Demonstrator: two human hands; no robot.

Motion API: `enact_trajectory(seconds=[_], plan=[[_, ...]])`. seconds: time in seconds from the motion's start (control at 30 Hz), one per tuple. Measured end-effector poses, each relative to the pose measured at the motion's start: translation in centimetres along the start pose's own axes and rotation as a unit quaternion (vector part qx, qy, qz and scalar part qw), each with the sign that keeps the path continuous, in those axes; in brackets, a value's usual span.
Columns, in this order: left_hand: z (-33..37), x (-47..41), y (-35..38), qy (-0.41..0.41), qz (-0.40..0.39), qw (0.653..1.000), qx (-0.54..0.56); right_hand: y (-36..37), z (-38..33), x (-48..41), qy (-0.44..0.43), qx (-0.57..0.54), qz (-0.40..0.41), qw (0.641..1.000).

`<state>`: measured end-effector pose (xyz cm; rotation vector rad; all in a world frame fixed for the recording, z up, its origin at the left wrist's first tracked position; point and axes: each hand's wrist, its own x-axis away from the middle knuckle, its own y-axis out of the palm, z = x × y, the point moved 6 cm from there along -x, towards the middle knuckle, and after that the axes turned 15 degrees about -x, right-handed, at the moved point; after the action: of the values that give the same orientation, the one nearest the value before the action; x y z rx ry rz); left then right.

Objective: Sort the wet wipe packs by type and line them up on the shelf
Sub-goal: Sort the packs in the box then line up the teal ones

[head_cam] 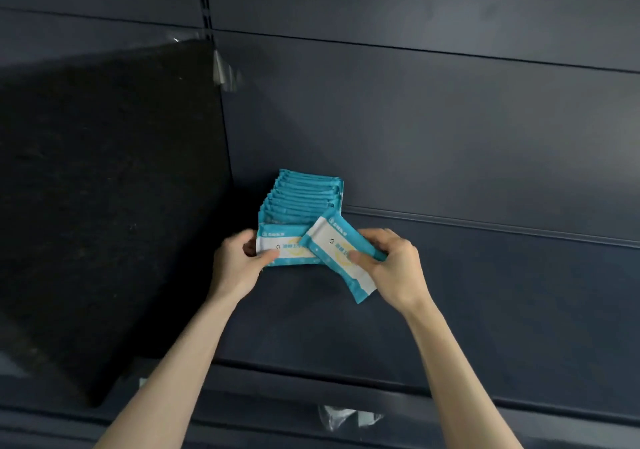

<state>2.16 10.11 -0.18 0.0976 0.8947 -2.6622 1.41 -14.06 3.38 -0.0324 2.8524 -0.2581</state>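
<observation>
1. Fingers (360, 258) of your right hand (394, 268) pinch a tilted pack (329, 251), 5 o'clock from the row (304, 195).
2. Your left hand (239, 265) grips the row's front pack (277, 246), on the shelf (485, 292).

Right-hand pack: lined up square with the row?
No: the pack in the right hand is tilted diagonally across the front of the row.
</observation>
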Motion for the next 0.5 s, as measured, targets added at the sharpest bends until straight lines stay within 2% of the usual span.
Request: enact_trajectory(seconds=[0.13,0.27,0.37,0.5], plan=[[0.2,-1.2,-0.6,0.036,0.021,0.999,-0.018,1.0,-0.4,-0.7,-0.014,0.034,0.025,0.999],[-0.2,-1.1,-1.0,0.058,-0.042,0.997,0.015,3.4,-1.0,-1.2,-0.056,0.115,0.019,0.992],[-0.8,-0.6,-1.1,0.065,-0.093,0.992,0.049,5.8,-1.4,-1.6,-0.110,0.186,0.017,0.976],[-0.9,-1.2,-0.8,0.076,-0.082,0.991,0.077,8.3,-1.5,-1.6,-0.177,0.280,0.054,0.942]])
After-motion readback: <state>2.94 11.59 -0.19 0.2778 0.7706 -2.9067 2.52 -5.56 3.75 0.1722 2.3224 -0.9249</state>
